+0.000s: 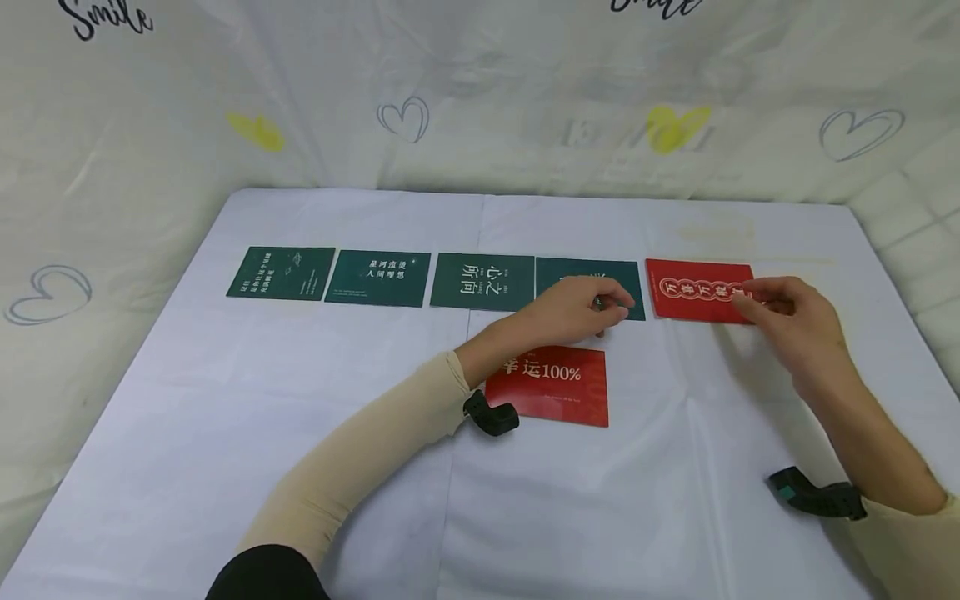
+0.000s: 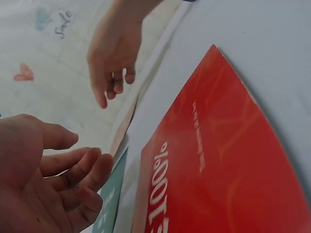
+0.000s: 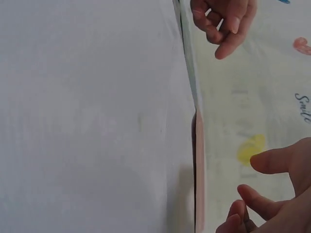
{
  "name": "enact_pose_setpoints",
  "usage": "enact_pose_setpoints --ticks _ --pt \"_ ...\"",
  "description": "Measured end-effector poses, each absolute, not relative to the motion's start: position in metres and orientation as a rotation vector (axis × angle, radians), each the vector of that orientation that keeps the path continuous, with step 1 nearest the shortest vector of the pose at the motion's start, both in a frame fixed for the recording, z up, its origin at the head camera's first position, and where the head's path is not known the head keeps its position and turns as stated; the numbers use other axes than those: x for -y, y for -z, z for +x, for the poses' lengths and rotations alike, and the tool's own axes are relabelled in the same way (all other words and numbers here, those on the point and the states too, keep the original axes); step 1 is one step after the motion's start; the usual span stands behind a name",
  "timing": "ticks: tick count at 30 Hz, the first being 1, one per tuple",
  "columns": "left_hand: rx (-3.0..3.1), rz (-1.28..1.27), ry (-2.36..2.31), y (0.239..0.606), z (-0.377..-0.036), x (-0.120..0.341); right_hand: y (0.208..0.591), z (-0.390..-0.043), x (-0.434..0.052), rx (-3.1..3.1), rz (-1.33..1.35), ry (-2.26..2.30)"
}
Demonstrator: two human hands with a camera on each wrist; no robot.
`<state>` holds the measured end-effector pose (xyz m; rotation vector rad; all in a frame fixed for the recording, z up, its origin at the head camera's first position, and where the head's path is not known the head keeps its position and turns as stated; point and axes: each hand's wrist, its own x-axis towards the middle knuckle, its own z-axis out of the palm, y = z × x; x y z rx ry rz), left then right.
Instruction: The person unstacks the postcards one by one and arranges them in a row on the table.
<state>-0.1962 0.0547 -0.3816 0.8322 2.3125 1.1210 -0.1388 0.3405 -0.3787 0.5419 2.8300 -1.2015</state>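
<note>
My left hand (image 1: 577, 307) hangs over the rightmost green card (image 1: 633, 292) and hides part of it. In the left wrist view its fingers are loosely bent, with nothing between them. A red card (image 1: 570, 400) marked "100%" lies nearer to me, partly covered by my left wrist. My right hand (image 1: 802, 329) is at the right end of another red card (image 1: 690, 308), which ends the row. In the right wrist view its thumb and fingers (image 3: 265, 201) stand apart, holding nothing, above that card's edge (image 3: 200, 170).
More green cards with white writing lie flat in the row to the left: one at the far left (image 1: 281, 273), a second (image 1: 377, 287), a third (image 1: 457, 287). A white cloth covers the table (image 1: 562, 517). Behind it hangs a patterned curtain (image 1: 517, 142).
</note>
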Motion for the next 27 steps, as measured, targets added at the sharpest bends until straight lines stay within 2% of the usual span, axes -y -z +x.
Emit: enact_pose_setpoints --ticks 11,27 --pt "-2.336 0.876 -1.104 0.376 -0.191 -0.013 0.370 -0.129 -0.302 -2.905 0.237 1.205" --pt "-2.414 0.900 -0.957 0.373 -0.180 0.009 0.359 -0.110 -0.255 -2.913 -0.236 1.154"
